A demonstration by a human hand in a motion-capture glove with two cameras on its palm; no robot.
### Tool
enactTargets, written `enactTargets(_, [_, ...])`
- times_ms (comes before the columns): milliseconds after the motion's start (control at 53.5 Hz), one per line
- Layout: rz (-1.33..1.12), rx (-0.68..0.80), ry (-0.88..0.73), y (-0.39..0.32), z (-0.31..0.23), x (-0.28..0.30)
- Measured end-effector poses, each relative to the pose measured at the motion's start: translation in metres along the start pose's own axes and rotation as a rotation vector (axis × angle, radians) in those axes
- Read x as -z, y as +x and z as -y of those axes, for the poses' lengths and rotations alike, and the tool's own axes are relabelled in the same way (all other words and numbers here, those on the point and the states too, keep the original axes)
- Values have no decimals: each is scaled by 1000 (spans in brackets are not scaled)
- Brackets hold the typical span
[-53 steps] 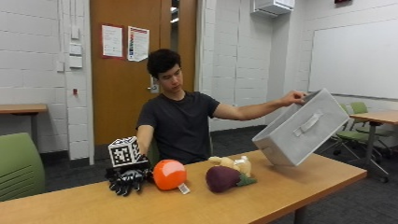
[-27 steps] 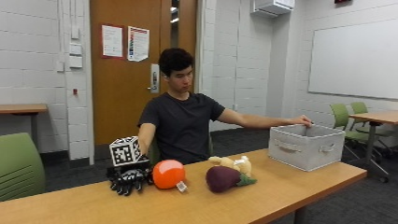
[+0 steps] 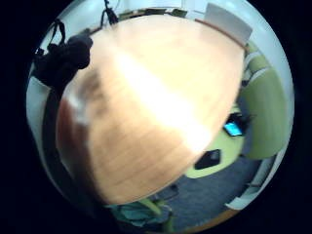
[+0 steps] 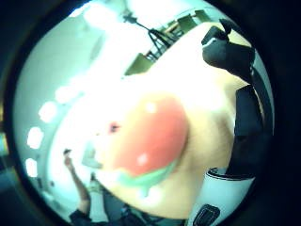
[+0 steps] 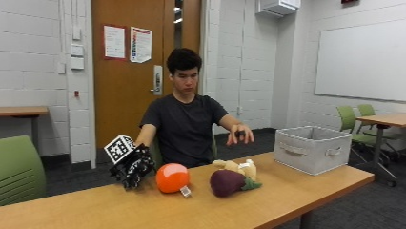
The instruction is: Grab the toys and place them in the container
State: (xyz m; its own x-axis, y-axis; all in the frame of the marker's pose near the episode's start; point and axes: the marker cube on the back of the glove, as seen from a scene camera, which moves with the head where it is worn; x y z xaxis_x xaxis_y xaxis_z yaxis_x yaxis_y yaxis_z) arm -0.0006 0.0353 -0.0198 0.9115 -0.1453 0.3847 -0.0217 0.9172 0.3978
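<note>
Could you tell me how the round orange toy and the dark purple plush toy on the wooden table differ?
The round orange toy is a smooth, bright ball with a small white tag at its base; the dark purple plush toy is darker, egg-shaped and has green leaves at one end. The orange one lies next to the gloved right hand; the purple one lies further off, towards the grey fabric container. Both rest on the wooden table, outside the container.

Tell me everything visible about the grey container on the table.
The grey container is a boxy, fabric-looking bin with an open top and handle slots on two sides. It stands upright on the wooden table near its end, apart from the toys. Nothing touches it; the bare hand hovers well short of it. Its inside is hidden.
</note>
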Motion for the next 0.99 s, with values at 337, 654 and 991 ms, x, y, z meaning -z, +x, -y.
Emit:
enactTargets(337, [-187, 230, -156, -49, -54, -29])
enactTargets(654, [-139, 273, -169, -44, -75, -25])
enactTargets(991, [-134, 247, -283, -37, -74, -13])
